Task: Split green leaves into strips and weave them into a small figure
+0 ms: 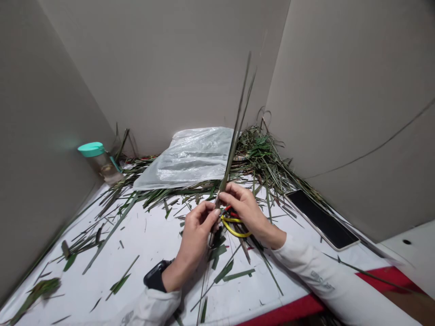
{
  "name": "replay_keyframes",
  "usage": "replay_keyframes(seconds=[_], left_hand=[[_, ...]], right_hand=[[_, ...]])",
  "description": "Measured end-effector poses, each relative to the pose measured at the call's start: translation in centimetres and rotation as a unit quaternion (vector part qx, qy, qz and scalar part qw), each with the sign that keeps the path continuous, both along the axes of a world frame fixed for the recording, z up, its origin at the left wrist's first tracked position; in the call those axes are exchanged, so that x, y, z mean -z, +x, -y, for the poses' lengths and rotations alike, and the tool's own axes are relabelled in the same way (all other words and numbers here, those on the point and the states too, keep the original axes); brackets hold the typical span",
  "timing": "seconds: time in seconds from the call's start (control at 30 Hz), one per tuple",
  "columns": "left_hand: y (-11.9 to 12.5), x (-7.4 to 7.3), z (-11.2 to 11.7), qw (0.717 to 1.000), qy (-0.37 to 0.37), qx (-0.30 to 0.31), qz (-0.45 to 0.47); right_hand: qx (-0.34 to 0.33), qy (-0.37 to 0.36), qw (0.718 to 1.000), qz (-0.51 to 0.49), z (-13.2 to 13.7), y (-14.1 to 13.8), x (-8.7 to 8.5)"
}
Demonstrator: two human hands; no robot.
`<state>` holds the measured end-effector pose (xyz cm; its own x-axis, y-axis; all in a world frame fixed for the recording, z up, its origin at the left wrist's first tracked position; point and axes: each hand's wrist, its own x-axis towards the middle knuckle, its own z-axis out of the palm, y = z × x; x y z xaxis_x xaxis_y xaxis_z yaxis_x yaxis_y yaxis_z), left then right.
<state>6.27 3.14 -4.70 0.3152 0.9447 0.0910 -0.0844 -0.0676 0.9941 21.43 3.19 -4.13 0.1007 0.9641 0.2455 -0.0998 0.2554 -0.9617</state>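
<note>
A long thin green leaf strip (238,122) stands nearly upright over the white table (149,235). My left hand (197,231) pinches its lower part, fingers closed. My right hand (243,208) is closed on the same strip just above and also seems to hold a small tool with yellow and red handles (233,222), partly hidden under the palm. A black watch (156,275) sits on my left wrist. Both sleeves are white.
Cut green leaf pieces litter the table (112,226), with a thick pile at the back right (261,154). A clear plastic bag (190,158) lies behind the hands. A jar with a teal lid (97,158) stands back left. A phone (321,219) lies right. Cardboard walls enclose the table.
</note>
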Motion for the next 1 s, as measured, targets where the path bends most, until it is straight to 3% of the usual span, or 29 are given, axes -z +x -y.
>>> replay_keyframes(seconds=[0.17, 0.33, 0.73, 1.0], left_hand=[[0.4, 0.1, 0.1, 0.992, -0.093, 0.072, 0.038], [0.2, -0.3, 0.3, 0.982, -0.139, 0.119, 0.057], [0.0, -0.3, -0.1, 0.962, -0.193, 0.153, 0.115], [-0.2, 0.1, -0.4, 0.974, -0.165, 0.121, 0.1]], right_hand=[[0.033, -0.021, 0.997, -0.064, -1.3, 1.9, 0.1], [0.025, -0.038, 0.993, -0.105, -1.6, 2.2, 0.0], [0.011, -0.059, 0.988, -0.144, -1.4, 1.9, -0.1], [0.008, -0.061, 0.988, -0.142, -1.2, 1.4, -0.1]])
